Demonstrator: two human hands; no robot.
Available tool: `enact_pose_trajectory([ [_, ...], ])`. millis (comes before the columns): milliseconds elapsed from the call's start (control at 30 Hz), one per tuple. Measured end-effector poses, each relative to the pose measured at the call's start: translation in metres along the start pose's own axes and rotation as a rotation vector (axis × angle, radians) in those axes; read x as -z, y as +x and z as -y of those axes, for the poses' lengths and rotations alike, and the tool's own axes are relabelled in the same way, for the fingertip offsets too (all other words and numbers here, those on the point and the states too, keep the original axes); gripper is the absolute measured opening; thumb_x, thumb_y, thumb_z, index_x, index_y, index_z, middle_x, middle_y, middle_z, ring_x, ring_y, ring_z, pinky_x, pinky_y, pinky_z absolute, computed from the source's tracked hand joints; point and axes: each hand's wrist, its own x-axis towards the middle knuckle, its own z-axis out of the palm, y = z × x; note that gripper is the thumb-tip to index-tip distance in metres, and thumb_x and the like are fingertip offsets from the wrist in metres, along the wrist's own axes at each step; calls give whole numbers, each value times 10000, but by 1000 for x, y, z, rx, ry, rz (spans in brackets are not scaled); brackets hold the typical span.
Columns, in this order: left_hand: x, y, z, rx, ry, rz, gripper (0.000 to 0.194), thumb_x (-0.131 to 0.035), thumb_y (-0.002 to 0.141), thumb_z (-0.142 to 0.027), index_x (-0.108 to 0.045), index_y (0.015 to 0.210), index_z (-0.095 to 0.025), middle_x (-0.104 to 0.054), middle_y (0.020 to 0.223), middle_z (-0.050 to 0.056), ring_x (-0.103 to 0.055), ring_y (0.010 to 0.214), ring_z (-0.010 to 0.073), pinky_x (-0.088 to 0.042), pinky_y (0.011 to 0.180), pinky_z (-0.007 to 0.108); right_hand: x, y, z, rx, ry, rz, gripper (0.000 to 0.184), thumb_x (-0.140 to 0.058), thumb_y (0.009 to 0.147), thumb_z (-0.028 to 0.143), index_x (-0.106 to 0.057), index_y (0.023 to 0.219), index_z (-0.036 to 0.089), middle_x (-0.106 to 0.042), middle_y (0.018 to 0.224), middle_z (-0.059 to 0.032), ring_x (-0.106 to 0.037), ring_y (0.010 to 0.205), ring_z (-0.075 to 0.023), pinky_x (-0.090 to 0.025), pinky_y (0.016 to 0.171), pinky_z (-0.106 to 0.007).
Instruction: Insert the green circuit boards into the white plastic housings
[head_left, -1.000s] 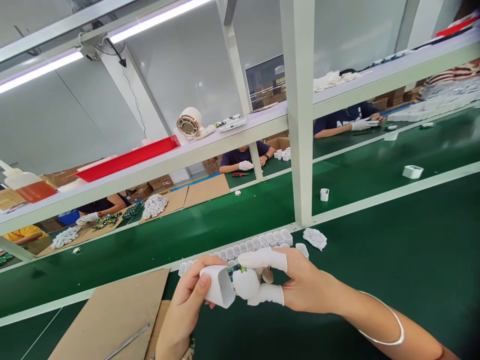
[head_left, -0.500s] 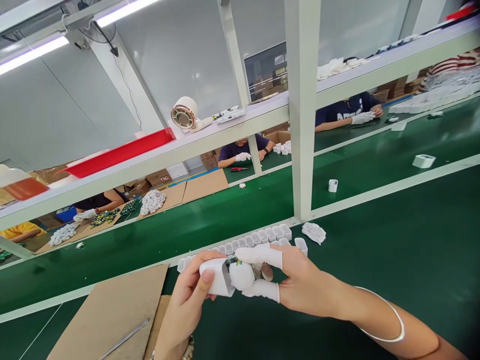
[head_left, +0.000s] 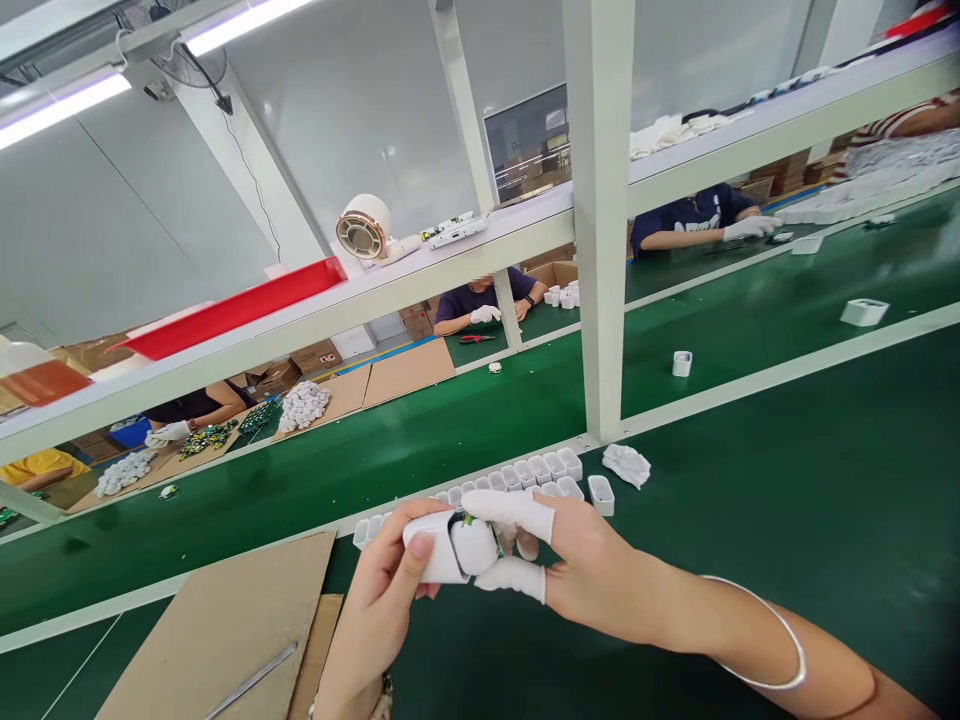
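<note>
My left hand [head_left: 381, 592] is closed around a white plastic housing [head_left: 435, 562], its open end facing right. In my right hand [head_left: 592, 565], white finger cots cover the thumb and some fingers. Those fingers grip a rounded white part with a circuit board [head_left: 474, 547], a bit of green and yellow showing at its upper edge. This part sits at the housing's mouth, partly inside it. Just beyond my hands stand rows of open white housings [head_left: 555, 465], and one housing [head_left: 601, 495] stands at their right end.
A crumpled white cloth or glove [head_left: 627, 466] lies right of the rows. Metal tweezers [head_left: 255, 680] rest on cardboard [head_left: 225, 610] at left. A shelf post [head_left: 600, 250] rises ahead. Beyond it, a green conveyor belt [head_left: 420, 440] carries scattered white parts, with co-workers seated across.
The rounded white part has gone deeper into the housing, and my right hand has shifted slightly left with it. On the belt, the white parts have moved right.
</note>
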Motion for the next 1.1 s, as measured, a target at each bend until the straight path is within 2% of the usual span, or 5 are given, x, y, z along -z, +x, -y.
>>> enact_pose_trajectory([
  [67,-1,1,-1,-1,-27,-18,400,-525,889,-526,-647,1084,-198,-545,835,37,-471,615,97,-422,507,175,-2,1,-3,15,-9,-48,474,-639,880,313,-499,1321,208,-589,769,3,-481,639,-128,-436,630,-237],
  [233,-8,1,-5,32,-93,-72,414,-537,877,-537,-645,1066,-186,-572,845,43,-472,600,102,-396,492,191,-3,7,-5,220,-123,-161,265,-538,949,346,-625,1136,179,-584,672,-3,-462,569,-123,-399,536,-229],
  [500,-21,-1,-11,55,-211,-182,422,-585,844,-548,-653,1021,-171,-574,777,27,-449,574,86,-377,501,184,-5,7,-10,340,-217,-275,428,-560,941,332,-511,1332,163,-671,761,-69,-601,639,-167,-508,596,-268],
  [867,-29,1,-3,68,-298,-268,473,-636,801,-564,-632,1056,-165,-603,823,42,-485,609,93,-418,520,175,-7,12,-15,357,-182,-223,519,-534,950,362,-453,1403,120,-652,713,-69,-557,589,-163,-480,541,-259],
  [1100,-37,0,-6,73,-353,-331,491,-678,763,-563,-635,1047,-165,-623,850,54,-515,646,113,-431,532,184,-9,13,-20,401,-193,-185,594,-506,966,351,-322,1485,130,-672,747,-72,-516,545,-142,-433,504,-237],
])
